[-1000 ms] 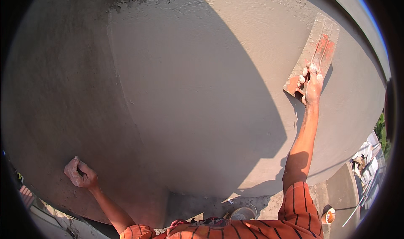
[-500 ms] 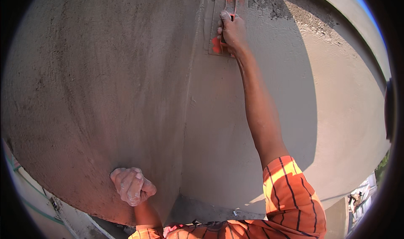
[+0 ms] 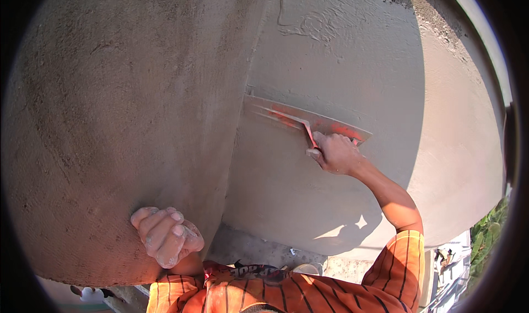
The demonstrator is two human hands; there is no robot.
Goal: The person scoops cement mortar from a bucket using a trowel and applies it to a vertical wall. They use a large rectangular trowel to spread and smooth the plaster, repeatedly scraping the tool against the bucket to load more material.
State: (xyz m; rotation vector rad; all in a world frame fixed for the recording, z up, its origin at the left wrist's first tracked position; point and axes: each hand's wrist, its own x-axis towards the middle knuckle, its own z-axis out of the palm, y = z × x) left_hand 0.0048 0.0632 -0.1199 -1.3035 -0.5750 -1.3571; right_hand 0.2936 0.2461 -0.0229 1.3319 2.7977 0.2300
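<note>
My right hand (image 3: 337, 153) is wrapped round the orange-red handle of a plastering trowel (image 3: 286, 108). Its long, thin metal blade lies against the grey plastered wall (image 3: 275, 186), slanting down to the right. The blade's left end meets the inner corner where two walls join. Lower left, my left hand (image 3: 165, 236) is closed in a fist close to the rougher left wall (image 3: 115, 125). Pale plaster coats its fingers, and whatever the fist holds, if anything, is hidden.
Above the trowel, the plaster has a wet ridge and ripples (image 3: 314, 26). A rough, crumbly patch (image 3: 432, 10) runs along the upper right edge. At the corner's foot lies a grey ledge (image 3: 248, 247). Green leaves (image 3: 487, 236) show beyond the right wall.
My right hand has brought the trowel down the wall and turned it from upright to nearly level. My left fist has barely shifted. The view has tilted slightly.
</note>
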